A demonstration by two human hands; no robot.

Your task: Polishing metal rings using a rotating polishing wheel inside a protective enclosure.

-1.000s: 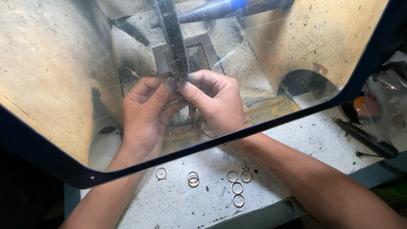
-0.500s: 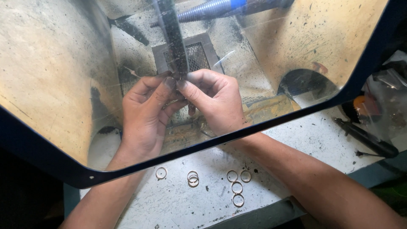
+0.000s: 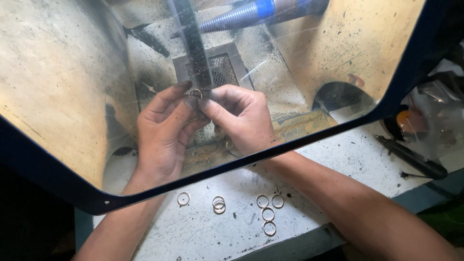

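Metal ring (image 3: 195, 92) sits pinched between our fingertips, left hand (image 3: 164, 130) and right hand (image 3: 241, 118) both closed on it, pressed against the dark spinning wheel (image 3: 195, 53) just above them.

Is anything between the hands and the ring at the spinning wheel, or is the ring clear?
Nothing visible is in the way. Left hand and right hand pinch the small ring directly, right against the dark wheel. The clear shield only sits between camera and hands.
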